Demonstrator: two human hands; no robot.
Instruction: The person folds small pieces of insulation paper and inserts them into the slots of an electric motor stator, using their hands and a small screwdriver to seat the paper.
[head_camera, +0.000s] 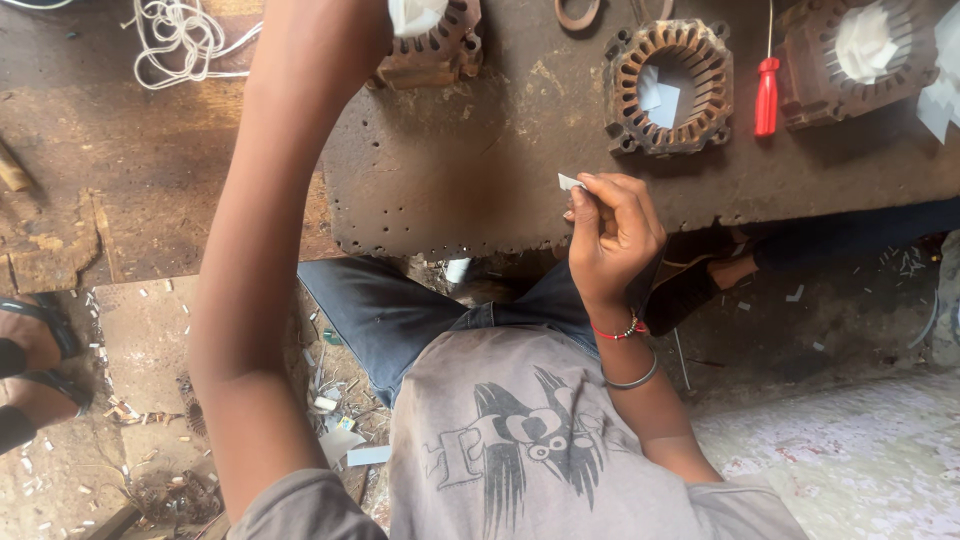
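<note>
My right hand (612, 235) is closed, pinching a small white paper slip (569, 182) between thumb and fingers at the near edge of a rusty metal plate (470, 170). It wears a red bead band and a metal bangle at the wrist. My left forearm (270, 230) reaches up across the plate toward a rusty motor stator (440, 55) with white paper in it. The left hand itself is past the top edge of the picture. A second stator (672, 85) holding white paper slips lies just beyond my right hand.
A red-handled screwdriver (766, 95) lies between the second stator and a third stator (850, 55) at the top right. White cord (185, 35) is coiled at the top left. Another person's sandalled foot (35, 370) is at the left. Paper scraps (340, 420) litter the floor.
</note>
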